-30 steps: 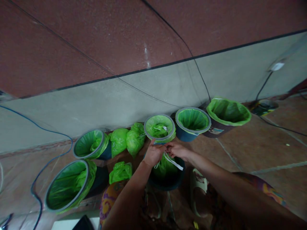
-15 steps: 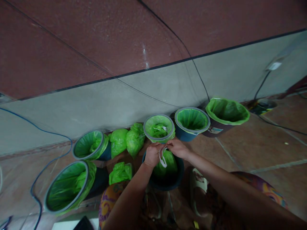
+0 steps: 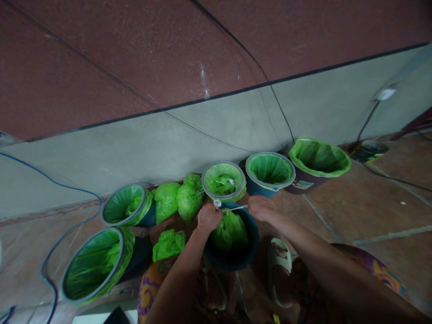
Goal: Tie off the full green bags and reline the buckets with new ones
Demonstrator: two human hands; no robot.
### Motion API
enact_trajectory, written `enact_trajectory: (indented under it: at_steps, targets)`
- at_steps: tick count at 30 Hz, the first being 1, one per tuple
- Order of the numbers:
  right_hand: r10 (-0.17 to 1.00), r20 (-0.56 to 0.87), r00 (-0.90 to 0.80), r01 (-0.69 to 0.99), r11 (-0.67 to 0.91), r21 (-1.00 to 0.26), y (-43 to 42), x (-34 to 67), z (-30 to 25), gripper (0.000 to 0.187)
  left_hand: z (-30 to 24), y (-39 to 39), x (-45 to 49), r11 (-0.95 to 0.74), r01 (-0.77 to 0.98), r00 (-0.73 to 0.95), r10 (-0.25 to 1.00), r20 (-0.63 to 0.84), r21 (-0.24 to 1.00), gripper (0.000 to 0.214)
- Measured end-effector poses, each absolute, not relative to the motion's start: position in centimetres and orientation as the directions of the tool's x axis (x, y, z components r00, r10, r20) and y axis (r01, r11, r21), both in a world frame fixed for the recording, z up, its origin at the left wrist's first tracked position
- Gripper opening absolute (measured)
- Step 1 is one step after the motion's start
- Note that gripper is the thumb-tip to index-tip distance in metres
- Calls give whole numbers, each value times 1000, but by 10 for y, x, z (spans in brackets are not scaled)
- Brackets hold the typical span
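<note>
A white drawstring (image 3: 239,208) is stretched taut between my two hands. My left hand (image 3: 209,217) is closed on one end, and a white loop pokes out above its fingers. My right hand (image 3: 260,208) grips the other end as a fist. Just below the string, a green plastic bag (image 3: 232,231), gathered at its neck, sits inside a dark blue bin (image 3: 254,243). That bin stands on the floor between my feet. Most of my fingers are hidden behind the backs of my hands.
Green-lined bins (image 3: 270,170) stand along the wall, one a brown bin (image 3: 305,182). Two more lined bins (image 3: 94,265) are at the left. Full green bags (image 3: 167,202) and a crumpled green bag (image 3: 168,244) lie nearby. A blue cable (image 3: 72,225) crosses the floor.
My hands have moved apart, the left one leftward and the right one rightward. The drawstring, looped and hanging before, is now pulled straight. More of the bag's gathered neck shows.
</note>
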State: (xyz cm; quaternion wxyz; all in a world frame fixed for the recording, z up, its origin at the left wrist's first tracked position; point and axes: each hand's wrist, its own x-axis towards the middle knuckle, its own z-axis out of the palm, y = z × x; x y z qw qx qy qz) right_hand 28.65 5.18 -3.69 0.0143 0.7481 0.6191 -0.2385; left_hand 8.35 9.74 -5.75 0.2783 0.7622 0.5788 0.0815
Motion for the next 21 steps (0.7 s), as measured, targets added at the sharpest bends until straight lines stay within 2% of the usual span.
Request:
enact_trajectory:
  at_steps: [1, 3, 5, 6, 8, 12, 18, 21]
  targets:
    - [923, -370, 104, 931, -221, -290, 52, 288, -36, 24, -57, 99, 85, -121, 818, 299, 925, -234, 563, 25]
    - [941, -339, 12, 912, -149, -381, 53, 290, -35, 26, -55, 99, 88, 19, 686, 290, 910, -298, 727, 26]
    - [954, -281, -108, 848, -59, -526, 55, 293, -36, 27, -54, 96, 92, 235, 426, 288, 880, -377, 874, 22]
    - [956, -250, -153, 799, -29, -601, 56, 293, -36, 26, -54, 94, 94, 331, 288, 294, 862, -412, 898, 20]
    - [957, -210, -199, 677, -20, -736, 58, 292, -36, 26, -53, 89, 98, 453, 103, 317, 829, -462, 885, 19]
    - [950, -211, -230, 387, -110, -916, 56, 283, -29, 30, -55, 83, 103, 554, -55, 329, 796, -508, 831, 22]
    - [961, -171, -216, 194, -129, -972, 52, 269, -18, 32, -59, 86, 103, 574, -135, 282, 804, -524, 808, 27]
    - [962, -193, -192, 128, -170, -977, 52, 268, -16, 35, -59, 85, 103, 565, -128, 313, 803, -507, 815, 22]
